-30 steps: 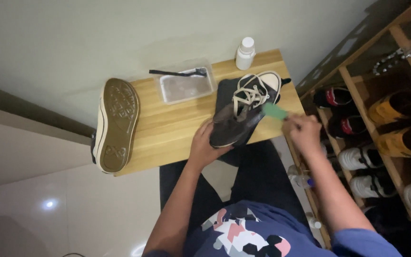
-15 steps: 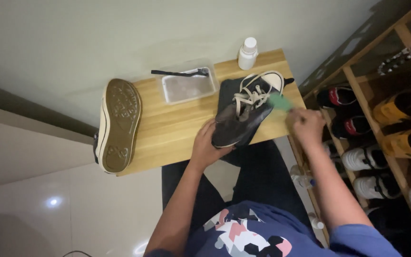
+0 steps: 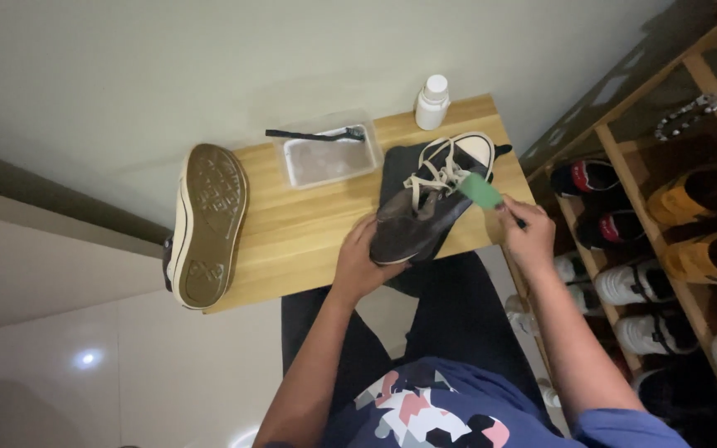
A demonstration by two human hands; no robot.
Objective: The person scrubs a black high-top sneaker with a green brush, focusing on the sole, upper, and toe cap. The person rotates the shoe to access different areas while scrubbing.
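Note:
A black canvas sneaker (image 3: 425,207) with white laces and a white toe cap lies on a dark cloth (image 3: 393,170) on a small wooden table (image 3: 292,224). My left hand (image 3: 360,259) grips the sneaker's heel end at the table's near edge. My right hand (image 3: 524,232) holds a green brush (image 3: 481,192) against the sneaker's right side, near the laces. A second sneaker (image 3: 205,222) lies sole-up at the table's left end, partly over the edge.
A clear plastic tub (image 3: 325,159) with a black-handled brush (image 3: 313,134) across its rim stands at the back of the table, and a white bottle (image 3: 431,103) at the back right corner. A wooden shoe rack (image 3: 665,207) full of shoes stands to the right.
My right hand has moved the green brush a little along the sneaker's side towards the laces. My left hand has stayed on the heel.

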